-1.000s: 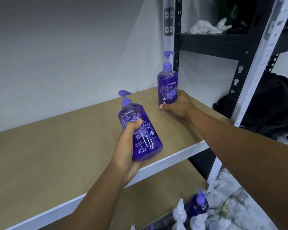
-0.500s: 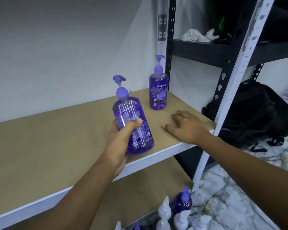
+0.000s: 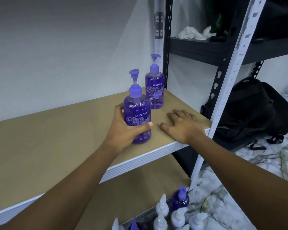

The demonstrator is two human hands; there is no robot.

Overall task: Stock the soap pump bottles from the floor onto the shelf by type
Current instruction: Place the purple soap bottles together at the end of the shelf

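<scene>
My left hand [image 3: 125, 130] grips a purple "guardian" pump bottle [image 3: 137, 110], upright on the wooden shelf board [image 3: 56, 138] near its front edge. A second purple pump bottle [image 3: 155, 87] stands alone at the shelf's back right corner, just behind the held one. My right hand [image 3: 181, 125] rests flat on the board to the right of the held bottle, fingers spread, holding nothing. On the floor below, several pump bottles show at the bottom edge: a purple one [image 3: 180, 198] and white ones [image 3: 162, 208].
White and black slotted uprights [image 3: 229, 77] frame the shelf's right side. A black shelf [image 3: 198, 47] beyond carries crumpled white plastic [image 3: 193, 33]. A black backpack [image 3: 253, 110] lies on the marble floor [image 3: 239, 188]. A lower wooden shelf [image 3: 131, 193] sits beneath.
My right hand let go of the corner bottle and came back to lie flat on the board. My left hand brought the tilted bottle upright and set it down on the shelf.
</scene>
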